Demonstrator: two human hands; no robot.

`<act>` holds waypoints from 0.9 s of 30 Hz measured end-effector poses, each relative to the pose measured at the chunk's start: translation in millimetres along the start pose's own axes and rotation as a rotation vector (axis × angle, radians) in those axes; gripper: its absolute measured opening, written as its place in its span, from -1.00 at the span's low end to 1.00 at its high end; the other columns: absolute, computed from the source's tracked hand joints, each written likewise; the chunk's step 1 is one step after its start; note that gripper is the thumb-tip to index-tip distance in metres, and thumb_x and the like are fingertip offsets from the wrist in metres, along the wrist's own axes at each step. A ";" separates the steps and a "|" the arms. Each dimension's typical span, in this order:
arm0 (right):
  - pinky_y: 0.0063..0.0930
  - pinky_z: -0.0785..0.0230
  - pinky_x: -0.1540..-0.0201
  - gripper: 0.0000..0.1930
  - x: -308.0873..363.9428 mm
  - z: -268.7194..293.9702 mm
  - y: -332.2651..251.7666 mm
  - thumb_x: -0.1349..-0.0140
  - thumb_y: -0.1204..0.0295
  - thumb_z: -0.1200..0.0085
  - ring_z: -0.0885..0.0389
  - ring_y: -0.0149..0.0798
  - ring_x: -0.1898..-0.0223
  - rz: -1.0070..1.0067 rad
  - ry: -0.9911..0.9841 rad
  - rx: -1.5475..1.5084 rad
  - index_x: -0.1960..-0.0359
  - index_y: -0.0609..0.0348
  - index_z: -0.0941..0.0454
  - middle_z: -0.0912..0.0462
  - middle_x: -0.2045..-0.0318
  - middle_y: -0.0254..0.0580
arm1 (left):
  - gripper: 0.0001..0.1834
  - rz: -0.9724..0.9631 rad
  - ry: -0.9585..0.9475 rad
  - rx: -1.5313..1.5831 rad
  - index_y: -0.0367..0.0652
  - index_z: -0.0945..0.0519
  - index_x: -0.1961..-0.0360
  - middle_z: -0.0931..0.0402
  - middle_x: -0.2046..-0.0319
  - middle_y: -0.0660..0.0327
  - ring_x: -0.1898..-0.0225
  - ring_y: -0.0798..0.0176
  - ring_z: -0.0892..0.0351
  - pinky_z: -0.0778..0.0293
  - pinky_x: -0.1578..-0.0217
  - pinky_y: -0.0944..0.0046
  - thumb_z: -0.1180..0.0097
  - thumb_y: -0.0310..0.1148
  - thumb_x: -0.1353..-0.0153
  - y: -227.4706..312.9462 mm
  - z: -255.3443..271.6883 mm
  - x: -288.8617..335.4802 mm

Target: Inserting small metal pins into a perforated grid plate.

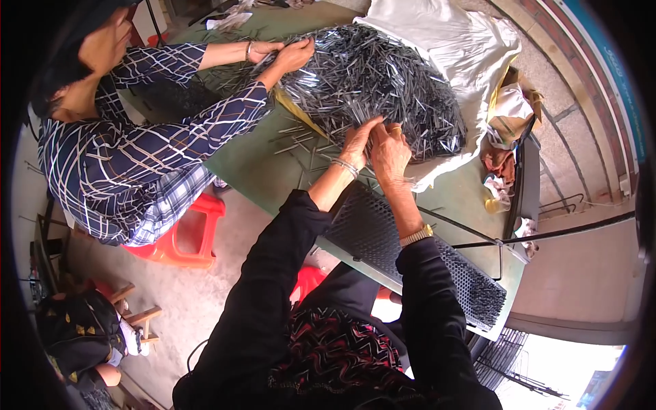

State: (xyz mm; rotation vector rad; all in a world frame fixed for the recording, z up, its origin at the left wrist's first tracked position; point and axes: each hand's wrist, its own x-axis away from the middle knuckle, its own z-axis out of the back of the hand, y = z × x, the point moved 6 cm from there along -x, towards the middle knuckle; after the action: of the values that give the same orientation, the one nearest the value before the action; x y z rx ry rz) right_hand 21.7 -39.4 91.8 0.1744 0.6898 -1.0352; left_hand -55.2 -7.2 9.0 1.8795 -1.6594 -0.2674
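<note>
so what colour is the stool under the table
Red stool, clearest in the head view.

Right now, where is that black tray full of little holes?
In the head view the black tray lies on the green table right of centre, under the person's right forearm, just below the heap of thin metal rods.

The rod pile (pixel 372 82) and a co-worker's hands (pixel 283 55) block ahead; bare green table (pixel 253 160) lies open left.
</note>
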 end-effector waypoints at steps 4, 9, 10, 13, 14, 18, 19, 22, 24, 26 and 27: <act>-0.14 -0.43 0.27 -0.86 9.4 -7.6 -10.5 -0.16 0.36 0.02 -0.55 0.03 0.22 0.107 0.004 0.041 0.29 0.08 -0.50 -0.51 0.27 -0.08 | -0.85 -0.075 0.088 -0.003 -0.14 -0.62 0.38 -0.57 0.43 0.30 0.43 0.37 -0.52 -0.46 0.32 0.37 -0.32 -0.37 -0.04 3.3 27.2 -6.4; -0.23 -0.32 -0.05 -0.24 11.0 -6.6 -5.3 -0.04 -0.02 -0.26 -0.48 0.09 0.04 -0.157 -0.085 -0.483 0.01 0.49 -0.36 -0.51 0.15 0.21 | -0.69 -0.331 0.037 -0.302 -0.33 -0.59 0.24 -0.59 0.15 0.08 0.20 0.21 -0.58 -0.48 0.17 0.27 0.00 -0.26 -0.28 22.5 53.6 5.7; -0.23 -0.32 -0.05 -0.24 12.0 -8.0 -5.6 -0.04 -0.02 -0.26 -0.48 0.09 0.04 -0.163 -0.092 -0.477 0.01 0.49 -0.36 -0.51 0.15 0.21 | -0.69 -0.321 0.039 -0.299 -0.33 -0.59 0.24 -0.59 0.15 0.08 0.20 0.21 -0.58 -0.48 0.17 0.27 0.00 -0.26 -0.28 17.4 50.4 13.3; -0.35 -0.28 -0.12 -0.03 9.1 -19.7 -27.1 0.04 0.08 -0.37 -0.47 -0.08 -0.02 -0.097 -0.048 -0.653 -0.23 0.48 -0.08 -0.50 0.09 0.19 | -0.73 -0.429 -0.137 -0.141 -0.31 -0.53 0.29 -0.56 0.45 0.27 0.41 0.33 -0.51 -0.45 0.37 0.28 -0.19 -0.29 -0.12 17.8 43.5 17.1; -0.35 -0.28 -0.12 -0.03 13.3 -25.7 -36.5 0.04 0.08 -0.37 -0.47 -0.08 -0.02 -0.089 -0.058 -0.667 -0.23 0.48 -0.08 -0.50 0.09 0.19 | -0.73 -0.440 -0.123 -0.145 -0.31 -0.53 0.29 -0.56 0.45 0.27 0.41 0.33 -0.51 -0.45 0.37 0.28 -0.19 -0.29 -0.12 12.1 68.6 12.1; -0.32 -0.39 0.07 -0.32 34.0 -61.1 -7.3 -0.02 0.15 -0.29 -0.59 0.00 0.21 -0.461 -0.274 -0.805 -0.06 0.40 -0.34 -0.60 0.23 0.16 | -0.70 -0.488 0.026 -1.000 -0.22 -0.48 0.10 -0.59 0.29 0.13 0.27 0.40 -0.53 -0.46 0.27 0.30 -0.17 -0.35 -0.17 -17.5 82.1 24.9; -0.32 -0.40 0.12 -0.40 35.5 -62.8 -26.6 -0.04 0.16 -0.27 -0.60 -0.05 0.25 -0.452 -0.278 -0.864 0.02 0.39 -0.40 -0.62 0.29 0.12 | -0.70 -0.525 0.009 -0.740 -0.23 -0.48 0.11 -0.59 0.30 0.13 0.28 0.40 -0.53 -0.46 0.28 0.29 -0.18 -0.34 -0.17 -19.9 109.6 10.2; -0.31 -0.40 0.22 -0.56 43.7 -83.0 -2.5 -0.09 0.21 -0.21 -0.60 -0.11 0.38 -0.442 -0.174 -0.940 0.18 0.36 -0.47 -0.63 0.40 0.04 | -0.72 -0.576 -0.073 -0.485 -0.23 -0.48 0.11 -0.58 0.27 0.19 0.25 0.42 -0.51 -0.45 0.26 0.34 -0.16 -0.34 -0.20 -39.4 103.1 2.5; -0.32 -0.39 0.25 -0.63 44.3 -83.3 -12.4 -0.11 0.24 -0.18 -0.59 -0.15 0.39 -0.489 -0.139 -1.087 0.24 0.33 -0.48 -0.62 0.41 0.03 | -0.76 -0.416 -0.156 -0.285 -0.21 -0.49 0.10 -0.54 0.21 0.28 0.21 0.42 -0.49 -0.44 0.22 0.38 -0.12 -0.37 -0.24 -46.7 111.4 -4.7; -0.35 -0.38 0.26 -0.67 47.8 -75.0 -29.9 -0.12 0.26 -0.18 -0.57 -0.20 0.40 -0.484 -0.159 -1.121 0.27 0.32 -0.50 -0.62 0.43 -0.01 | -0.78 -0.318 -0.186 0.010 -0.21 -0.49 0.10 -0.53 0.19 0.30 0.20 0.42 -0.49 -0.43 0.21 0.39 -0.10 -0.39 -0.25 -48.6 123.7 -4.6; -0.37 -0.38 0.27 -0.70 46.9 -68.6 -37.7 -0.13 0.28 -0.18 -0.55 -0.25 0.41 -0.489 -0.165 -1.142 0.29 0.31 -0.51 -0.62 0.44 -0.05 | -0.79 -0.205 -0.232 0.306 -0.20 -0.49 0.10 -0.51 0.17 0.33 0.19 0.41 -0.48 -0.43 0.20 0.40 -0.09 -0.40 -0.27 -51.9 125.6 -3.6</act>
State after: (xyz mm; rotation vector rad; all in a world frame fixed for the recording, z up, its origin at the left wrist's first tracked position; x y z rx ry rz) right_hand -25.1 -62.7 17.0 -1.1016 1.0986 -0.9484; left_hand -78.9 -40.8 -120.6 2.3291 -1.7374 -0.3418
